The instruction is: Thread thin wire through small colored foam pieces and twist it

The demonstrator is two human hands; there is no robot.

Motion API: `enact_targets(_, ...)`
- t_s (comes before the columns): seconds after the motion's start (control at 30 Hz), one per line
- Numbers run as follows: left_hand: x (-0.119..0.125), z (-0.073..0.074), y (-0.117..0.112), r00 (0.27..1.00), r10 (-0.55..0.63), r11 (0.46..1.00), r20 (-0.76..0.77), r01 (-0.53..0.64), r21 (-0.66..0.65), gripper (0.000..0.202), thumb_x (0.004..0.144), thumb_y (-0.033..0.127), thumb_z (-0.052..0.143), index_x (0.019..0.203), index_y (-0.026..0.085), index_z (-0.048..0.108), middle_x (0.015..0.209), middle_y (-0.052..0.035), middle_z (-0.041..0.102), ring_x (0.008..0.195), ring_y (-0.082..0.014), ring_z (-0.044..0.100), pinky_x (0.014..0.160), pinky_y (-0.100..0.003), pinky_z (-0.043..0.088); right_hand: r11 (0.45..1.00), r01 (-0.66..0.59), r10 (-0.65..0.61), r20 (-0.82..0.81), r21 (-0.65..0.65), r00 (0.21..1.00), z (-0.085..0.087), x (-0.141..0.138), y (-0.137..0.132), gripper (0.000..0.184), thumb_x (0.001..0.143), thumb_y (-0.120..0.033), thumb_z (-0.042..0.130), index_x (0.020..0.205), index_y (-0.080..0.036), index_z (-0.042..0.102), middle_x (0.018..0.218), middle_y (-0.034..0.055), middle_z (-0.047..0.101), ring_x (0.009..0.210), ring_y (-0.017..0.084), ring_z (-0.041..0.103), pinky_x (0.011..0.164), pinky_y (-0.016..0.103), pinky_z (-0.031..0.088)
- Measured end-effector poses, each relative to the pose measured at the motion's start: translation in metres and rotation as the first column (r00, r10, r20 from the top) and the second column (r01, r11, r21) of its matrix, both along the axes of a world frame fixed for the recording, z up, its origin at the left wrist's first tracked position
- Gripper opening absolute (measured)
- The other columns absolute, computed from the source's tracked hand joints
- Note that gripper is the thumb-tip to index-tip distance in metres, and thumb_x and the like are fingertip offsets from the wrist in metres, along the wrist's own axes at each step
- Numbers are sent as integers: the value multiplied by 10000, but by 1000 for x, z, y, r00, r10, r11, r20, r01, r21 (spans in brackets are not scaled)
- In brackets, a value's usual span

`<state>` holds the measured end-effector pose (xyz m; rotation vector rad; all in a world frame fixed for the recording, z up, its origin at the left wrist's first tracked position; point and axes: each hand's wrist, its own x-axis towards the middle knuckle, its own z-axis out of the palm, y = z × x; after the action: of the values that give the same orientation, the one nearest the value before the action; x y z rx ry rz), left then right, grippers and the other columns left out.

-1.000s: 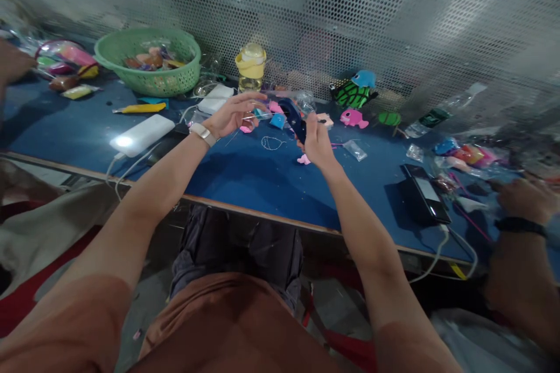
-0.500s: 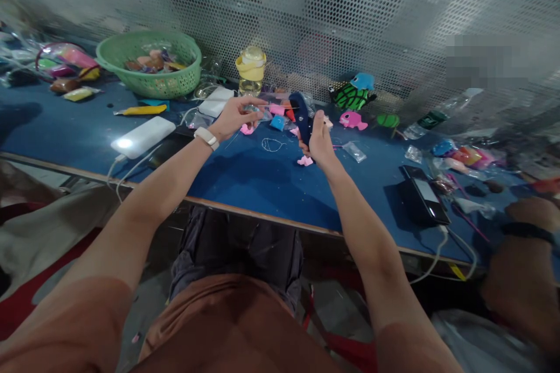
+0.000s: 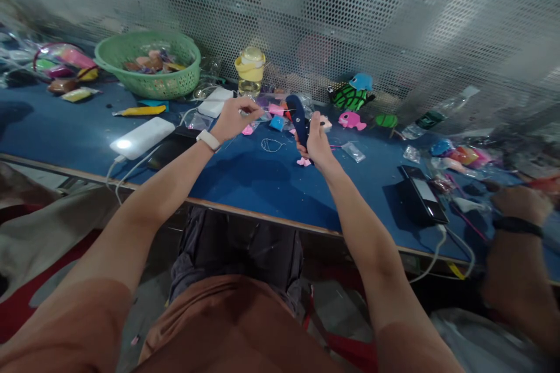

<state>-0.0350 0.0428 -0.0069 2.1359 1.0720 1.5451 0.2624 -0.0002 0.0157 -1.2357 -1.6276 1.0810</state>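
My right hand (image 3: 318,143) is wrapped round a dark blue hand tool (image 3: 298,119) that looks like a wire stripper, its head tilted up and to the left. From that head a thin pale wire (image 3: 277,110) runs across to my left hand (image 3: 240,118), whose thumb and forefinger pinch its end. Behind the wire lie a pink packet (image 3: 276,109) and a blue packet (image 3: 277,123). A loop of thin wire (image 3: 272,145) rests on the blue table between my hands. Small pink pieces (image 3: 303,161) are scattered near the tool.
At the back left stands a green basket (image 3: 153,83) of small packets. A white power bank (image 3: 142,137) with a lit lamp lies left, a black device (image 3: 423,195) right. Pink fish (image 3: 351,120) and a bottle (image 3: 437,113) sit behind. A co-worker's hand (image 3: 524,204) is at far right.
The tool's head has tipped slightly left, and my left hand's fingers have closed nearer together on the wire. The co-worker's hand has moved up and left.
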Motion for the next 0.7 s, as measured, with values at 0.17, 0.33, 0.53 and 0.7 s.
enact_targets(0.17,8,-3,-6,931,180,974,-318,-124,189,278,1158,486,764,1070,256,892,1172,-115,886,1269,-349,760,1272,-640,493,999,23,-25,75,28,997,-1,-3,-1,914,1047,-1065,280,844,-270,682,606,56,521,549,192,478,534,409,437)
enact_targets(0.33,21,-7,-10,894,206,966,-398,-119,230,254,1184,437,716,1244,261,889,1263,-136,885,1276,-354,745,1255,-613,490,999,-20,15,114,42,993,1,-9,-7,900,1061,-1051,290,733,-279,614,593,59,531,513,172,471,525,416,437)
enact_targets(0.53,28,-11,-11,900,156,975,-408,-74,208,336,1228,411,603,1233,266,906,1164,-135,897,1177,-339,757,1161,-570,515,997,-70,68,82,18,994,0,-11,-14,932,1052,-1084,239,813,-274,632,660,73,629,527,194,588,521,411,499)
enact_targets(0.7,30,-11,-11,882,152,972,-446,-51,230,347,1232,387,589,1217,265,914,1153,-136,897,1165,-336,769,1099,-555,534,995,-96,96,76,7,993,3,-13,-14,952,1044,-1088,206,866,-269,659,682,79,649,566,214,647,579,422,565)
